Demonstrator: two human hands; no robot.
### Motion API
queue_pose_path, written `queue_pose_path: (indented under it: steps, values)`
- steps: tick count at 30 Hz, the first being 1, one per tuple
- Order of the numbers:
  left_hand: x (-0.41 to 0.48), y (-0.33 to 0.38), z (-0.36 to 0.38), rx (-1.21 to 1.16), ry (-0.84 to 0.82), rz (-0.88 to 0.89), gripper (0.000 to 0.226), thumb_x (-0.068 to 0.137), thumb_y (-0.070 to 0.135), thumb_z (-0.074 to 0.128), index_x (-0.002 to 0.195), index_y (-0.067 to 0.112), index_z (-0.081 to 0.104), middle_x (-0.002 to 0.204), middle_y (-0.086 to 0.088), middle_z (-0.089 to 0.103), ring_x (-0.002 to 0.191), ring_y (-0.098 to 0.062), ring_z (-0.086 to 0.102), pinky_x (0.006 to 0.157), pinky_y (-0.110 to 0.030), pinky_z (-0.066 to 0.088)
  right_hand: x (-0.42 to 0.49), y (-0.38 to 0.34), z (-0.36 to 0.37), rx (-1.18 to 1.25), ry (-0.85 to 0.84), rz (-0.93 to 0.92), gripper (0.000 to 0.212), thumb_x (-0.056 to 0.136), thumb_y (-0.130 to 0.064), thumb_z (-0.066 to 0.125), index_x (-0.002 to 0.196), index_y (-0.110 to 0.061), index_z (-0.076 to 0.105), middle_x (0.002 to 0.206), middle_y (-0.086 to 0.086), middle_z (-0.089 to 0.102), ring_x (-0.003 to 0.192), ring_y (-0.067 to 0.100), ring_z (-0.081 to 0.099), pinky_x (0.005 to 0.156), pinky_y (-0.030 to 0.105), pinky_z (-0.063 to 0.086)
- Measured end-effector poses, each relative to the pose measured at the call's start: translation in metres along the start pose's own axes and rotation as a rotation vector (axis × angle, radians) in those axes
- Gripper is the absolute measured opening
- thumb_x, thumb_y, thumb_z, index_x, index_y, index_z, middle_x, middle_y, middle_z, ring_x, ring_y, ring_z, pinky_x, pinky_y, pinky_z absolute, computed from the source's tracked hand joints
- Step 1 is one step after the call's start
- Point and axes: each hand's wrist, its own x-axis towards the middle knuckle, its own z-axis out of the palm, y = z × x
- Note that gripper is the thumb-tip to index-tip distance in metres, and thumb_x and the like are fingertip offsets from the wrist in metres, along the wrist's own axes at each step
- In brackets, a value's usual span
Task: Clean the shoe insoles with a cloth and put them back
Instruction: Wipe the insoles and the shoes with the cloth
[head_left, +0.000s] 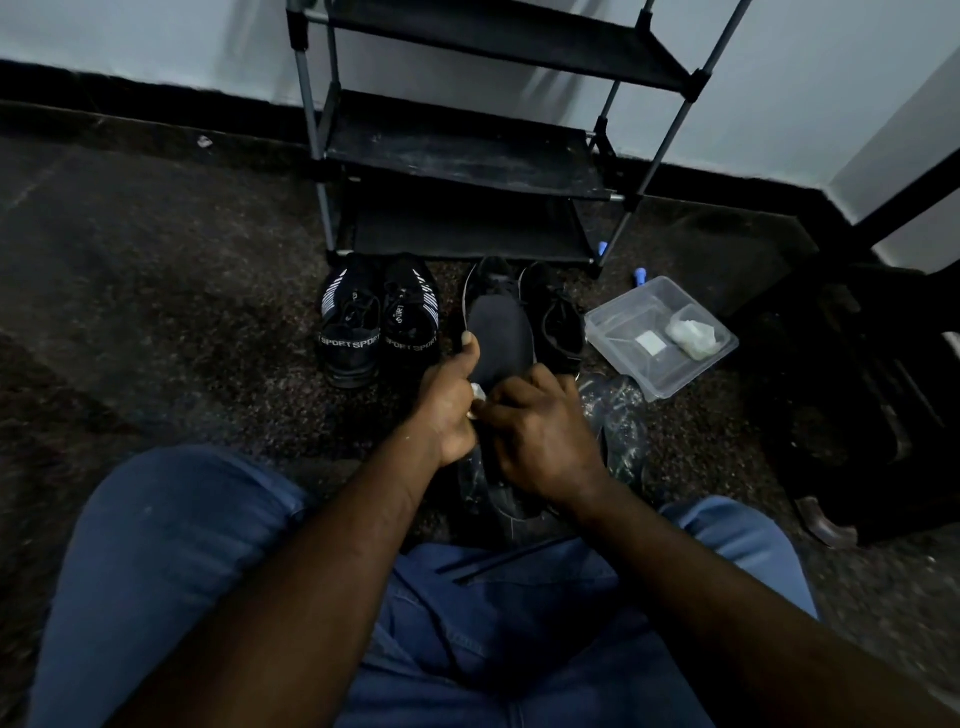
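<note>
A dark insole (500, 332) stands up in front of me. My left hand (451, 402) grips its left edge, thumb pointing up along it. My right hand (540, 434) holds the insole's lower end from the right, fingers curled. A small piece of white cloth (478, 393) shows between the two hands; which hand pinches it I cannot tell. Behind the insole stands a pair of plain black shoes (558, 322). A second pair marked SPORT (379, 322) stands to the left.
A black shoe rack (467, 150) stands against the wall behind the shoes. A clear plastic tub (618, 332) with white bits inside lies on the floor at the right, a crumpled clear bag (621, 421) before it. Dark furniture stands at the far right.
</note>
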Motion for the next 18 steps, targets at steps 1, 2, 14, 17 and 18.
queue_pose_path:
  steps: [1,2,14,17,18]
  values:
    - [0.000,0.000,0.001,-0.014,-0.009,-0.011,0.074,0.086,0.069,0.062,0.133,0.012,0.064,0.124,-0.013,0.072,0.108,-0.032,0.072,0.074,-0.039,0.061,0.001,0.004,-0.002,-0.012,-0.009,-0.022,0.034,0.083,-0.034,0.059,0.113,-0.031,0.075,0.097,-0.007,0.067,0.091,0.029,0.053,0.072,0.042,0.039]
    - [0.000,-0.001,0.002,-0.030,-0.021,-0.021,0.079,0.082,0.070,0.064,0.134,0.011,0.064,0.125,-0.014,0.072,0.108,-0.032,0.072,0.074,-0.040,0.061,0.003,0.007,-0.005,-0.028,-0.018,-0.040,0.034,0.083,-0.034,0.060,0.113,-0.032,0.075,0.097,-0.007,0.067,0.091,0.029,0.053,0.073,0.042,0.039]
    - [0.011,0.003,-0.002,-0.055,-0.026,0.054,0.055,0.099,0.054,0.057,0.132,0.010,0.065,0.121,-0.014,0.073,0.112,-0.031,0.071,0.101,-0.050,0.055,0.003,0.050,-0.013,-0.031,0.019,0.223,0.031,0.088,-0.037,0.055,0.109,-0.032,0.078,0.097,-0.009,0.071,0.092,0.025,0.054,0.076,0.042,0.045]
    - [0.014,0.003,-0.003,-0.050,-0.011,0.069,0.052,0.099,0.054,0.059,0.129,0.012,0.066,0.119,-0.012,0.074,0.110,-0.031,0.072,0.097,-0.051,0.057,-0.001,0.048,-0.002,0.281,0.091,0.464,0.018,0.088,-0.030,0.071,0.104,-0.029,0.080,0.097,-0.009,0.074,0.086,0.019,0.063,0.078,0.040,0.054]
    - [0.015,0.002,-0.004,-0.041,0.005,0.075,0.055,0.095,0.057,0.061,0.129,0.014,0.067,0.121,-0.011,0.074,0.111,-0.031,0.071,0.098,-0.053,0.056,-0.002,0.045,0.000,0.415,0.109,0.555,0.014,0.088,-0.028,0.075,0.101,-0.028,0.081,0.097,-0.009,0.075,0.084,0.015,0.066,0.079,0.038,0.056]
